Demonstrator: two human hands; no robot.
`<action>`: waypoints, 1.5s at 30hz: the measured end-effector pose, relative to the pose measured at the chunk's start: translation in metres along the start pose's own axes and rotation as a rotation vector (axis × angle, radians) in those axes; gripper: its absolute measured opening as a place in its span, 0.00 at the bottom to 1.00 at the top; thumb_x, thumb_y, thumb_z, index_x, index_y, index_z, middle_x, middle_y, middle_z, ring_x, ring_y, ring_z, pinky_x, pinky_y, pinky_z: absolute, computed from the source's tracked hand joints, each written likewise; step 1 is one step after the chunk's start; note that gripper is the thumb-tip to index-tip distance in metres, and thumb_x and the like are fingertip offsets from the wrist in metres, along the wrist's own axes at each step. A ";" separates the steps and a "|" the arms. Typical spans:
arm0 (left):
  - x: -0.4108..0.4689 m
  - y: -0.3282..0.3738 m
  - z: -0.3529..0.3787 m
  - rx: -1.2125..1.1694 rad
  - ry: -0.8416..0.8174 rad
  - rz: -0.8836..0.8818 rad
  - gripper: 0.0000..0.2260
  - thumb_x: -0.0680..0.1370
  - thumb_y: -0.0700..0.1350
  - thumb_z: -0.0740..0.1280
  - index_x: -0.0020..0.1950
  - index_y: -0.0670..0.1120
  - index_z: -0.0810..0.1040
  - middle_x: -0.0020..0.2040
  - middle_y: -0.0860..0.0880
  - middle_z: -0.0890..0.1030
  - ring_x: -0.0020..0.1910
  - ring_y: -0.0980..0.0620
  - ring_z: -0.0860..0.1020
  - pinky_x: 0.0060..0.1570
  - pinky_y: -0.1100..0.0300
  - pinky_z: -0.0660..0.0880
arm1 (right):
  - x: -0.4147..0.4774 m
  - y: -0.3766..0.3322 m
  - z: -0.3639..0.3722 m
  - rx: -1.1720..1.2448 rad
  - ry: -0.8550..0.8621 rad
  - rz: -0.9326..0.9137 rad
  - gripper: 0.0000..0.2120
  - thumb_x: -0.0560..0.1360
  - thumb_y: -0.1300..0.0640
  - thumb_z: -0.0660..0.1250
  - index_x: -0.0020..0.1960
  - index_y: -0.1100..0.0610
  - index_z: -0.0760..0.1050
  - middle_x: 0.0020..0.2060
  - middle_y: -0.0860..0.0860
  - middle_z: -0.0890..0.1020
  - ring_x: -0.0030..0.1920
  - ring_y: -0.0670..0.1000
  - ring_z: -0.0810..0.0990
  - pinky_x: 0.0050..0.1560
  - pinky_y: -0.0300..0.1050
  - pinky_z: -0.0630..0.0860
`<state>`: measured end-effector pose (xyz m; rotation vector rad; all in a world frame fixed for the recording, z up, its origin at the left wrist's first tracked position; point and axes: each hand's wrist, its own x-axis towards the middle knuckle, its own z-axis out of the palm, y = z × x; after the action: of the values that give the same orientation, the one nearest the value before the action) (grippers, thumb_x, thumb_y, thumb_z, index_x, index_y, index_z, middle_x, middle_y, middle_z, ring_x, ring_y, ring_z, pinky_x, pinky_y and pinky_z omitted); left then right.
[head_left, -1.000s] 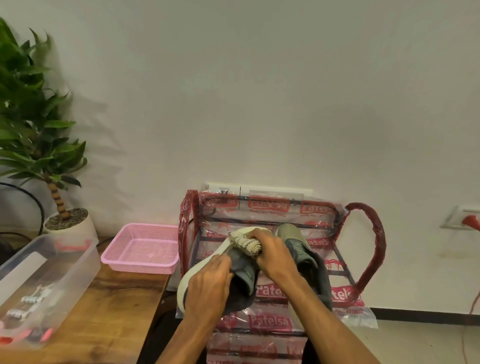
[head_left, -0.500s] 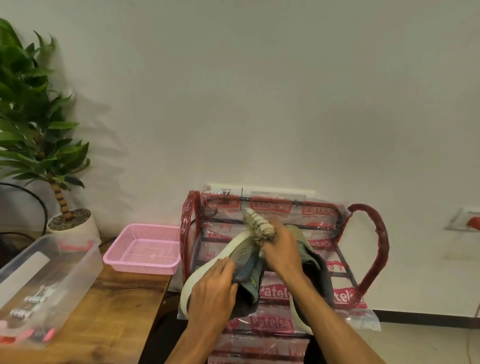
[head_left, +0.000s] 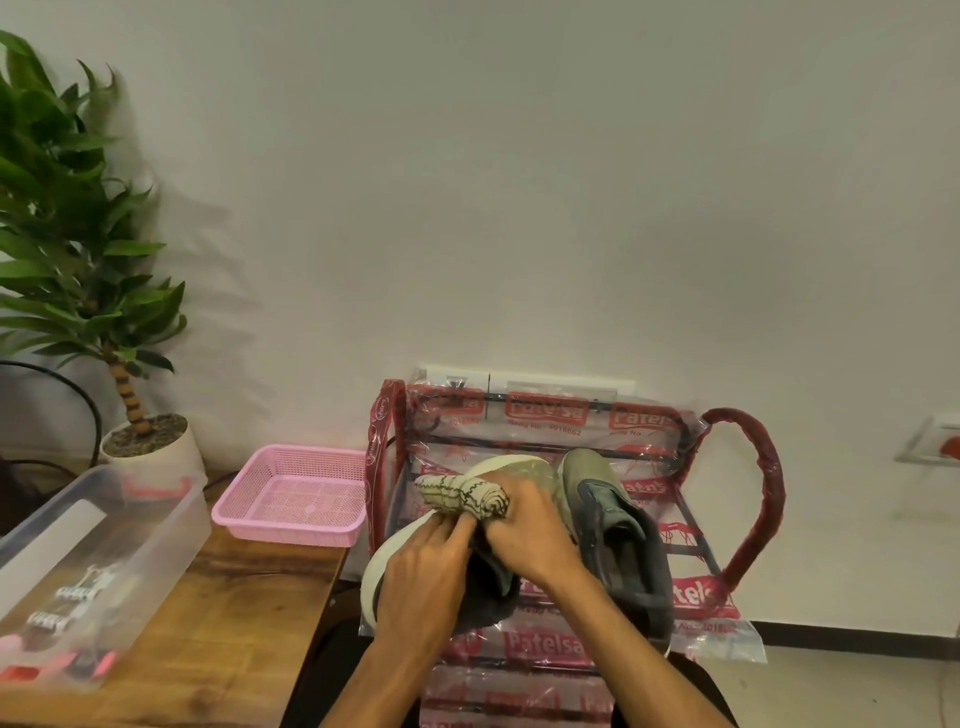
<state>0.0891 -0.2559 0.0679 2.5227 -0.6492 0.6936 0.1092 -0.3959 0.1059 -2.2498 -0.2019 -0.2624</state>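
Head view: rolled sock (head_left: 460, 496) lies sideways over the mouth of the tilted shoe (head_left: 379, 561), which rests on the plastic-wrapped rack (head_left: 748, 493) beside a second shoe (head_left: 618, 540). The right hand (head_left: 535, 530) curls its fingers round the roll's near end; the left hand (head_left: 421, 577) grips the shoe's dark collar. Half a second ago the roll stood upright and higher. Lowered now, it seems about to be stuffed inside.
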 end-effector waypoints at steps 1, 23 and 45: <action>-0.001 0.000 0.000 0.005 0.000 0.013 0.17 0.64 0.40 0.77 0.49 0.48 0.77 0.44 0.51 0.82 0.40 0.52 0.81 0.33 0.61 0.76 | 0.001 0.002 -0.002 -0.007 -0.030 -0.006 0.16 0.65 0.70 0.62 0.46 0.54 0.81 0.38 0.46 0.83 0.40 0.43 0.81 0.39 0.46 0.80; -0.007 0.001 -0.007 -0.037 -0.048 0.009 0.23 0.59 0.39 0.81 0.45 0.50 0.72 0.43 0.54 0.82 0.41 0.54 0.81 0.34 0.63 0.77 | 0.021 0.030 -0.013 -0.460 0.233 -0.010 0.13 0.73 0.62 0.68 0.57 0.53 0.76 0.48 0.51 0.83 0.46 0.56 0.81 0.42 0.54 0.78; -0.004 -0.004 0.017 0.005 -0.003 -0.004 0.19 0.64 0.34 0.77 0.55 0.43 0.83 0.51 0.46 0.85 0.48 0.50 0.84 0.45 0.58 0.80 | -0.014 0.049 -0.016 -0.529 0.112 -0.299 0.30 0.57 0.73 0.76 0.56 0.54 0.82 0.56 0.49 0.83 0.61 0.52 0.79 0.61 0.48 0.75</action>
<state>0.0944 -0.2600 0.0513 2.5290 -0.6437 0.6912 0.1056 -0.4405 0.0760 -2.7119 -0.4534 -0.6648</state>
